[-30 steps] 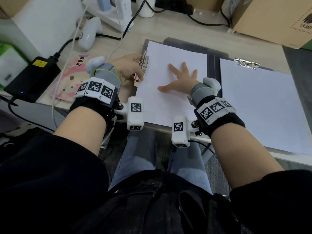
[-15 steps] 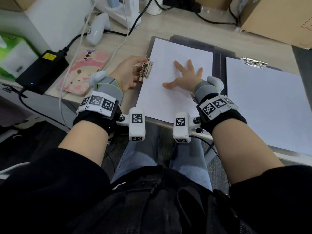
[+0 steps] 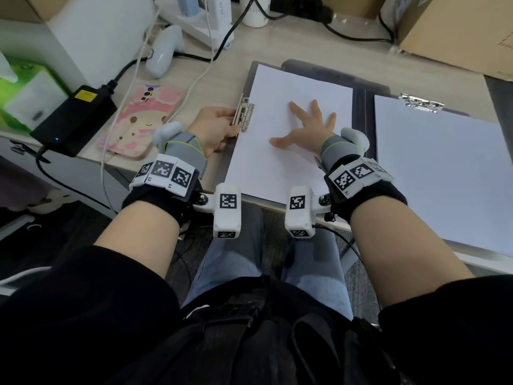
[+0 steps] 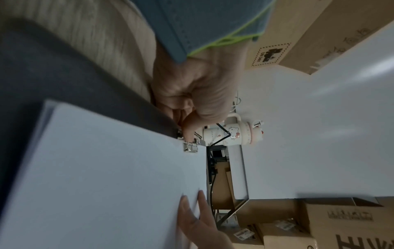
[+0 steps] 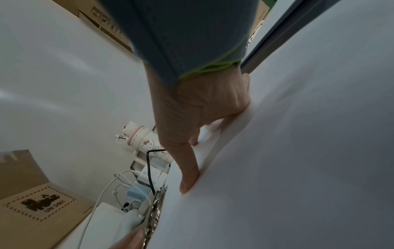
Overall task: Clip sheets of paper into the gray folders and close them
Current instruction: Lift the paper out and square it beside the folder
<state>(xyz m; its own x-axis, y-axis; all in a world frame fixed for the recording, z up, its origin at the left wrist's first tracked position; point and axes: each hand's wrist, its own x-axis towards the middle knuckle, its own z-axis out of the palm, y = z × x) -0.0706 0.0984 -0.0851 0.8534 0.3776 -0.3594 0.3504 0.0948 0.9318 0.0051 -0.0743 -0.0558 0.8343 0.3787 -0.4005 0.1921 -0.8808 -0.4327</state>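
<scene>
1. The left hand [image 3: 215, 129] pinches the metal clip [image 3: 244, 113] on the left edge of the near gray folder [image 3: 358, 107], thumb and fingers curled round its lever. A second ago the same hand was on the clip too, so the grip has held; only the view has swung a little.
2. The right hand [image 3: 305, 126] lies flat on the sheet of paper [image 3: 277, 168], fingers spread wide, pressing it down. It has stayed in that place over the last second, and the sheet has not slid.
3. In the left wrist view the thumb [image 4: 189, 128] bears on the clip and the clip's front lip sits over the paper's edge. I cannot tell whether the clip has fully snapped down.
4. My reading: the sheet is lined up and the clipping step on this folder is near its end. The cover is still open flat on the table [image 3: 194, 65], so closing is left to do.
5. To the right, a second folder's sheet [image 3: 444, 176] lies under its own clip [image 3: 420, 102], with that folder also open.
6. On the left of the table sit a black power brick [image 3: 75, 115] and a pink phone case [image 3: 144, 120], well apart from the work.
</scene>
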